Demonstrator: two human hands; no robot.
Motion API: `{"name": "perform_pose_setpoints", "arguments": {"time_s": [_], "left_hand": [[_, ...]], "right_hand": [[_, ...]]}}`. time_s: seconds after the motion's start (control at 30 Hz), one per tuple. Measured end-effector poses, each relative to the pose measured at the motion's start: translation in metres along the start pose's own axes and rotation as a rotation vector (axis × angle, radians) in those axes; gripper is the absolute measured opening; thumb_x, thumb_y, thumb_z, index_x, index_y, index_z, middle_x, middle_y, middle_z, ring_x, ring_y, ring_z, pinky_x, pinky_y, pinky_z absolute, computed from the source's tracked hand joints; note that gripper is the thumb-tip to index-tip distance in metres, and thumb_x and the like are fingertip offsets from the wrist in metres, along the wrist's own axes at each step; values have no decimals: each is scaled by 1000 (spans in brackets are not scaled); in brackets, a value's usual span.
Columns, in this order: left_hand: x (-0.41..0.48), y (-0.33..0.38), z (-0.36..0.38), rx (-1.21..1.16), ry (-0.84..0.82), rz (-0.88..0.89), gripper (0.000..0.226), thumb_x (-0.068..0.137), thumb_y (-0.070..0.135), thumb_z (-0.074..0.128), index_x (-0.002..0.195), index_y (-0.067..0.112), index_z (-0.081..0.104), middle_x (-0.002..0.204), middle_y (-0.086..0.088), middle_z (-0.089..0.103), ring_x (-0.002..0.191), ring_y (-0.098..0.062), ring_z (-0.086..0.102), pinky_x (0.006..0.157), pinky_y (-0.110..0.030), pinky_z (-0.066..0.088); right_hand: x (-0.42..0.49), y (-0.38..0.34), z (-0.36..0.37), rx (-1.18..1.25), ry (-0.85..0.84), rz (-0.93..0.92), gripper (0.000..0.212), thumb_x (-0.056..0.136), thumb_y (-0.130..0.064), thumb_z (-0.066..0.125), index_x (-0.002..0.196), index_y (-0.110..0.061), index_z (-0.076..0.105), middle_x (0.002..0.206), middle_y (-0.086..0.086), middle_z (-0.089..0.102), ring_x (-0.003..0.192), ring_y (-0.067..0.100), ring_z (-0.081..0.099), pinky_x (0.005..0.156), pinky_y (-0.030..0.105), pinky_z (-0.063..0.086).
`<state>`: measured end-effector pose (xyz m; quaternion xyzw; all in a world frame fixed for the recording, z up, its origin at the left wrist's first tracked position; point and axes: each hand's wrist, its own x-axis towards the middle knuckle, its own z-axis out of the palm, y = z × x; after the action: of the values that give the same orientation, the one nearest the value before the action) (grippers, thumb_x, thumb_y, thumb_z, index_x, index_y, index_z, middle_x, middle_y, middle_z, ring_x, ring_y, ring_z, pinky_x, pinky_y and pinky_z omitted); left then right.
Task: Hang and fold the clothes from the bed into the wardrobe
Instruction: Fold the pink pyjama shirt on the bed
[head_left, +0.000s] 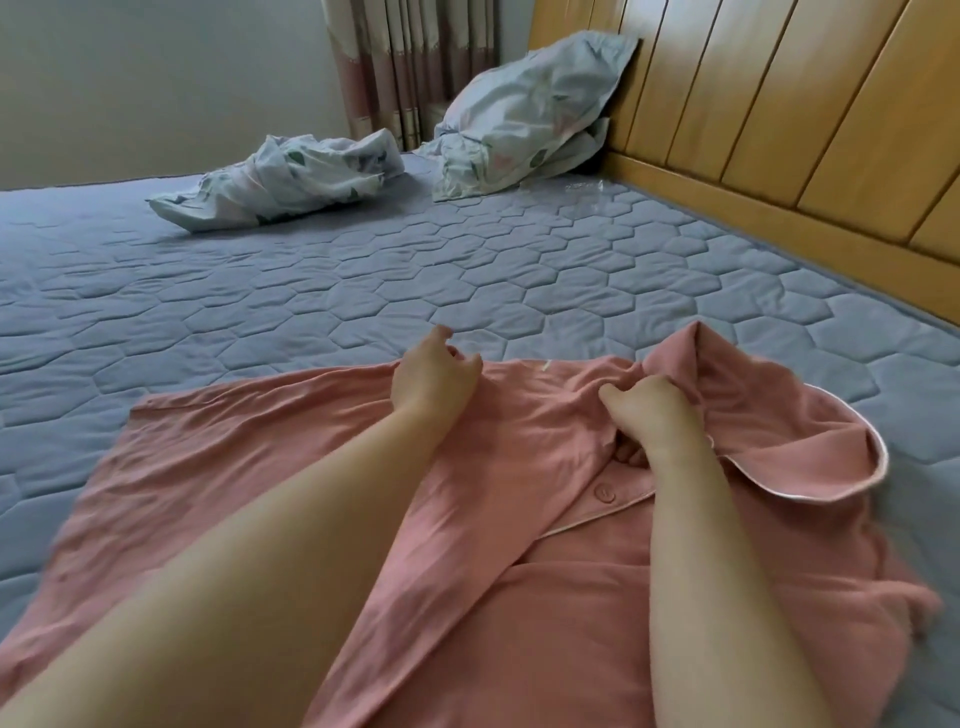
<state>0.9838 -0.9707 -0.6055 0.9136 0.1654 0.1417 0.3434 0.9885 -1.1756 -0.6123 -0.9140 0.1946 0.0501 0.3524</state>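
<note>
The bed (467, 270) wears a blue-grey quilted cover stitched in hexagons, a little wrinkled. A pink shirt (519, 597) with white piping lies spread over its near part, with its collar end turned toward the wooden headboard (779, 104) on the right. Well apart from it, at the far side, lies a crumpled floral cloth (280, 182). Just beside that, a floral pillow (530, 114) stands on the cover and leans against the headboard

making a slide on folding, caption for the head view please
Left hand and right hand hold the pink button-front shirt spread on the blue quilted bed.
</note>
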Motion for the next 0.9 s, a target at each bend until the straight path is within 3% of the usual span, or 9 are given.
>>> {"name": "perform_pose_setpoints", "arguments": {"time_s": [0.07, 0.13, 0.33, 0.4, 0.5, 0.57, 0.7, 0.8, 0.9], "left_hand": [[12, 1, -2, -10, -9, -25, 38, 86, 21, 53, 123, 21, 59, 120, -5, 64, 113, -25, 56, 91, -30, 41], [22, -1, -5, -125, -35, -63, 29, 83, 16, 57, 109, 23, 68, 118, -2, 66, 111, -21, 58, 92, -25, 42], [35, -11, -11, -533, 27, -182, 20, 80, 12, 69, 74, 30, 70, 102, -2, 72, 94, -22, 65, 94, -36, 48], [38, -13, -7, -705, 39, -248, 18, 81, 10, 71, 76, 28, 71, 101, -7, 72, 86, -18, 64, 90, -33, 51], [41, -13, -3, -852, -114, -232, 23, 80, 7, 72, 98, 20, 73, 88, -3, 70, 70, -8, 62, 68, -19, 51], [40, -14, 0, -765, -209, -168, 37, 78, -2, 70, 108, 20, 70, 84, -1, 68, 69, -9, 63, 65, -19, 51], [44, -15, 1, -382, -96, -20, 34, 79, -2, 65, 103, 21, 72, 75, 8, 60, 68, -11, 56, 69, -22, 46], [52, -6, 3, -262, 16, 41, 21, 79, 11, 69, 91, 28, 73, 76, 9, 61, 79, -14, 58, 74, -21, 41], [58, 10, 7, -262, 129, 13, 14, 80, 16, 66, 91, 23, 74, 93, -1, 69, 92, -17, 62, 80, -23, 44]], "right_hand": [[1, 2, -6, 97, -159, -32, 28, 87, -22, 55, 82, 4, 62, 50, 12, 64, 45, 22, 64, 50, 30, 56], [4, 5, -10, 272, -214, -98, 7, 86, -7, 60, 80, -3, 59, 54, 14, 62, 38, 16, 59, 34, 21, 45], [20, 2, 6, 917, 83, -168, 15, 82, -1, 69, 80, -8, 56, 75, 12, 58, 58, 20, 61, 60, 33, 56], [24, 1, 15, 885, 318, -193, 13, 81, -3, 71, 80, -7, 58, 71, 9, 58, 61, 18, 56, 66, 30, 51], [23, -1, 21, 903, 379, -191, 8, 82, -8, 69, 80, -7, 61, 77, 13, 65, 73, 26, 63, 75, 37, 53], [24, 0, 20, 814, 321, -187, 13, 80, -16, 70, 81, -6, 62, 79, 14, 68, 77, 30, 67, 76, 42, 55], [20, 0, 14, 713, -47, -263, 19, 79, -2, 68, 97, -6, 62, 64, 8, 62, 40, 13, 57, 37, 22, 45], [20, -3, 16, 978, 70, -236, 19, 84, 7, 60, 96, -7, 61, 63, 5, 58, 31, 4, 50, 32, 16, 40], [24, -4, 19, 1037, 288, -209, 24, 86, 8, 57, 105, -3, 64, 81, 10, 68, 59, 0, 64, 57, 13, 52]]}}
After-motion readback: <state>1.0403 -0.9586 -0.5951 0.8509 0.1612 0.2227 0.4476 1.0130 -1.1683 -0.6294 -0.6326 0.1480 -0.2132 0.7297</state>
